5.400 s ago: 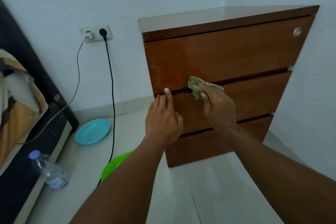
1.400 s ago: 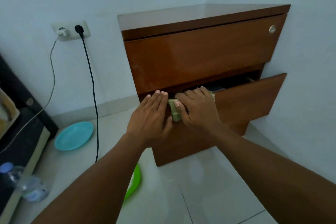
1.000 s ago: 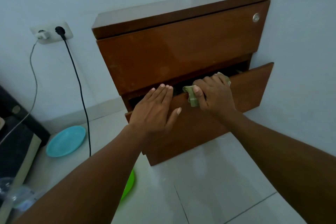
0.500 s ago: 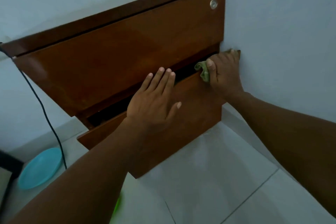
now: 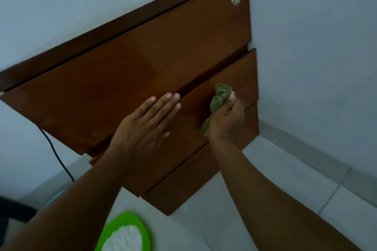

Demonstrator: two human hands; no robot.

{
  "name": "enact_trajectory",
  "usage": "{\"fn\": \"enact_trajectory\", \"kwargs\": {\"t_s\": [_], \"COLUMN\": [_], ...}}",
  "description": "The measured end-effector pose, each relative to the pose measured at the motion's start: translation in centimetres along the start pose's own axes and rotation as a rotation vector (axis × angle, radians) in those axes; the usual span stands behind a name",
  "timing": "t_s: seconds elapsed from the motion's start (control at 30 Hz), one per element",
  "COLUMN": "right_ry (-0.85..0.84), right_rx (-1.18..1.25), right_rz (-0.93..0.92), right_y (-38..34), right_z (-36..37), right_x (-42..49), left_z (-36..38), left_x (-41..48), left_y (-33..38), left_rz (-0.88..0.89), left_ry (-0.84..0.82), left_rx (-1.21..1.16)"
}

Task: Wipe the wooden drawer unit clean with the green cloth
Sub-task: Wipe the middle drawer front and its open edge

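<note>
Person, two bare forearms in view, no sleeves: left hand point(image 5: 146, 128) and right hand point(image 5: 228, 122), both without rings, watches or gloves; short, pale fingernails.

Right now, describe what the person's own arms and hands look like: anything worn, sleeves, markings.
Both forearms are bare up to the frame edge: no sleeve shows. The left hand and the right hand wear no gloves, and no ring, watch or bracelet is visible on the fingers or wrists in view. Fingernails look short and unpainted. No tattoos or markings show, though the picture is slightly blurred.
</note>
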State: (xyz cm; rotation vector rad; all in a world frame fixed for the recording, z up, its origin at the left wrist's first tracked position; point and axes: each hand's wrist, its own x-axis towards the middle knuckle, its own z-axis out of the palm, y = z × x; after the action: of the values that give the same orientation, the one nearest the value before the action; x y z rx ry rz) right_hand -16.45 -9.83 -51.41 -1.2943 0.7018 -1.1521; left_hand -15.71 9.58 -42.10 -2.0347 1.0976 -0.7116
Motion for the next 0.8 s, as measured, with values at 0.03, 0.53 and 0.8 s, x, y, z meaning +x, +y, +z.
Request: {"fn": "enact_trajectory", "kwargs": {"t_s": [0.03, 0.53, 0.8], "right_ry": [0.000, -0.316, -0.222], "right_rx": [-0.011, -0.086, -0.122], "right_rz": [0.024, -0.266, -0.261], "right_y": [0.0, 2.1, 6.9], "right_z": [0.2, 3.9, 5.0], "right_x": [-1.2, -10.3, -8.0], "left_z": [0.3, -0.1, 3.3], "left_x": [-1.1, -2.6, 0.0], "left_y": [-0.7, -0.4, 2.8], "left_rz": [0.037, 0.011, 0.034], "left_ry": [-0.011, 0.087, 0.102], "left_rx": [0.066, 0.230, 0.154]}}
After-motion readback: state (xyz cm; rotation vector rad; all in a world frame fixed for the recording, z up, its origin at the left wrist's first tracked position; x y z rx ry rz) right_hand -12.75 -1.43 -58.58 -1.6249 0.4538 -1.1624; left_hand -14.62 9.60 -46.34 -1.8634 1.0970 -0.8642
